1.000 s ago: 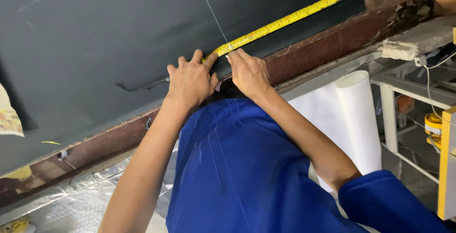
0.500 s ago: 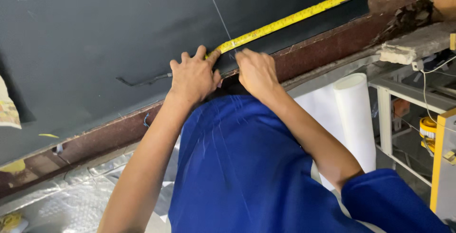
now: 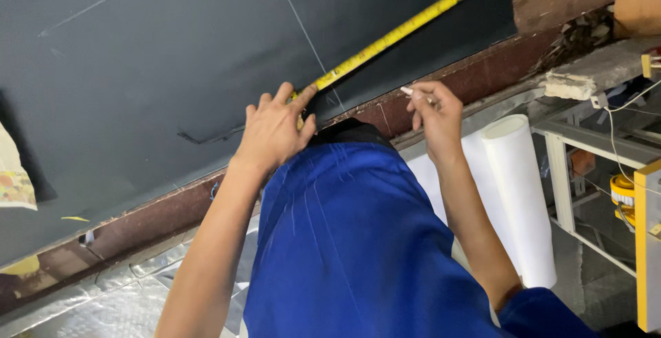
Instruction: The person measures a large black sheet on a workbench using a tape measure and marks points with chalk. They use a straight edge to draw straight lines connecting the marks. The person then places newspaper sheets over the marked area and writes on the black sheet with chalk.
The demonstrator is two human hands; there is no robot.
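1. The left hand [image 3: 274, 131] lay flat, fingers spread and unclenched, pressing the near end of a yellow tape measure [image 3: 406, 27] down onto the dark sheet [image 3: 158, 56] at the middle of the frame; its fingertips covered the tape's end.
2. The right hand [image 3: 434, 121] was pinched around a small white piece of chalk [image 3: 407, 91], held between thumb and fingers just right of centre, above the brown table edge [image 3: 385, 114]. Whether the chalk touched the sheet could not be told.
3. The tape measure ran straight from under the left hand diagonally to the upper right of the frame, lying on the sheet and leaving the picture at the top edge.
4. A thin white line [image 3: 303, 28] was drawn on the dark sheet, running from the top centre down to where the tape's end was held.
5. The two hands were near each other but apart, the left on the sheet, the right over the table edge.
6. A blue garment [image 3: 351, 241] filled the lower centre of the frame between the two forearms.
7. A white roll [image 3: 520, 200] stood at the right, beside the right forearm, below the table edge.
8. A white metal frame [image 3: 585, 145] and a yellow upright [image 3: 647, 241] stood at the far right.
9. Crinkled silver foil [image 3: 89, 303] lay at the lower left.
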